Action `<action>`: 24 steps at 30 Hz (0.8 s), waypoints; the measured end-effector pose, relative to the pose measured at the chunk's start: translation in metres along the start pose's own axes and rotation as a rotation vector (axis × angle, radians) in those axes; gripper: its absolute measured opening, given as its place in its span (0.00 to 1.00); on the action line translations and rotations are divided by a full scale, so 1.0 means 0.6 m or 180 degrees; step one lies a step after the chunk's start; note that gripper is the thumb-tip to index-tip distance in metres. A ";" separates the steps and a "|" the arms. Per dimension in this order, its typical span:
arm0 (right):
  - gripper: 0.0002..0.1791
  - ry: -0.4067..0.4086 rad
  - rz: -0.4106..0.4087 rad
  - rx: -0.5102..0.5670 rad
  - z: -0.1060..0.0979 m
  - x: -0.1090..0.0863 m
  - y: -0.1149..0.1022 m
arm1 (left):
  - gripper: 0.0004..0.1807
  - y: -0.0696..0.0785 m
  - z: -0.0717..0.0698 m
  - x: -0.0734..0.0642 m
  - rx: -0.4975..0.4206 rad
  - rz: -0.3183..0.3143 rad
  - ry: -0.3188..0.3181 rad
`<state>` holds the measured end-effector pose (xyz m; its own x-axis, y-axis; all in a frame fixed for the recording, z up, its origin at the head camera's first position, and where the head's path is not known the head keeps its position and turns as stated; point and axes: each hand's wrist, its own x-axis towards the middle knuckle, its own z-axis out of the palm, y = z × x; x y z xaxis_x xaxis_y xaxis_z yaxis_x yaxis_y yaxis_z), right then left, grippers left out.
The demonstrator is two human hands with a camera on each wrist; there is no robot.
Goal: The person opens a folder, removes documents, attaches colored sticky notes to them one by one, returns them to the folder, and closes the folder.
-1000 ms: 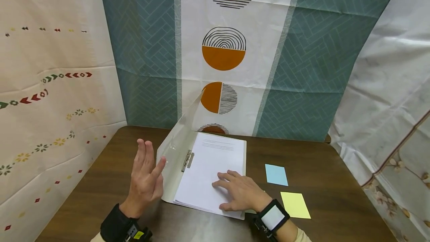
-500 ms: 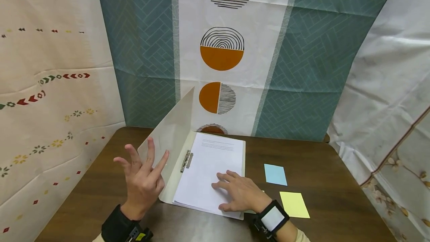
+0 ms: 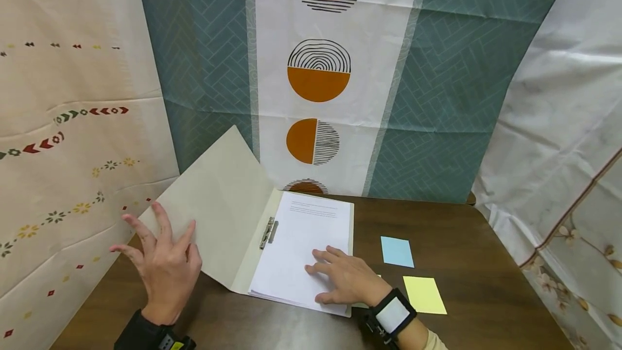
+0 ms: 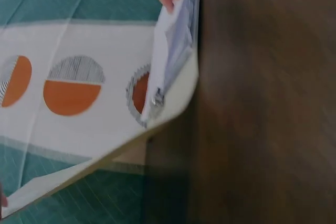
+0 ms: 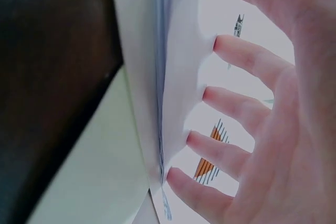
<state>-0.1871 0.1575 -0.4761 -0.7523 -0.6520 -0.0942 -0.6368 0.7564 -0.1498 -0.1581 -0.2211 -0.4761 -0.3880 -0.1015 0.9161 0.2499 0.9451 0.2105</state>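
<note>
A cream file folder (image 3: pixel 209 199) lies opened on the table, its front cover leaning up to the left. A metal clip (image 3: pixel 267 233) sits along its spine. On the right half lies a stack of white paper (image 3: pixel 296 247), the top sheet bearing a few printed lines. My left hand (image 3: pixel 167 269) is at the cover's lower left edge, fingers spread, overlapping the cover. My right hand (image 3: pixel 347 280) rests flat-fingered on the lower right of the paper; the right wrist view shows its fingertips (image 5: pixel 223 43) touching the sheet.
To the right lie a blue sticky note (image 3: pixel 397 251) and a yellow sticky note (image 3: pixel 424 294). A pale green sheet (image 5: pixel 100 156) beside the folder is mostly hidden under my right wrist. Patterned cloths hang behind and beside the brown table (image 3: pixel 466 253).
The folder's cover has swung from nearly upright down to the left, and my left hand has moved left with it. My right hand stays on the paper.
</note>
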 end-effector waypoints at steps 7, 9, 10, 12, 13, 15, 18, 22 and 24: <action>0.36 0.0030 -0.0011 0.0032 -0.006 -0.003 -0.002 | 0.21 -0.030 -0.015 -0.014 0.0365 0.0417 -0.1334; 0.36 0.0030 -0.0011 0.0046 -0.007 -0.003 -0.003 | 0.21 -0.032 -0.012 -0.018 0.0300 0.0465 -0.1781; 0.36 0.0026 -0.0011 0.0054 -0.006 -0.004 -0.003 | 0.21 -0.033 -0.010 -0.019 0.0246 0.0458 -0.2002; 0.36 0.0016 -0.0006 0.0069 -0.005 -0.004 -0.004 | 0.20 -0.034 -0.006 -0.022 0.0157 0.0376 -0.2453; 0.36 0.0012 0.0001 0.0074 -0.004 -0.003 -0.003 | 0.20 -0.035 -0.004 -0.023 0.0114 0.0296 -0.2690; 0.36 0.0006 0.0012 0.0087 -0.001 -0.004 -0.002 | 0.22 -0.038 0.001 -0.023 0.0039 0.0116 -0.3144; 0.36 -0.0006 0.0028 0.0129 0.002 -0.004 0.000 | 0.28 -0.045 0.004 -0.020 -0.0056 -0.0133 -0.3637; 0.36 -0.0010 0.0023 0.0166 0.004 -0.006 0.005 | 0.31 -0.051 0.002 -0.017 -0.0137 -0.0226 -0.3820; 0.35 -0.0009 0.0012 0.0150 0.004 -0.007 0.007 | 0.31 -0.049 0.001 -0.015 -0.0129 -0.0222 -0.3813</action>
<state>-0.1862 0.1635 -0.4784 -0.7542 -0.6493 -0.0976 -0.6252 0.7556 -0.1955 -0.1627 -0.2481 -0.4908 -0.9751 0.2217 0.0074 0.2150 0.9364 0.2774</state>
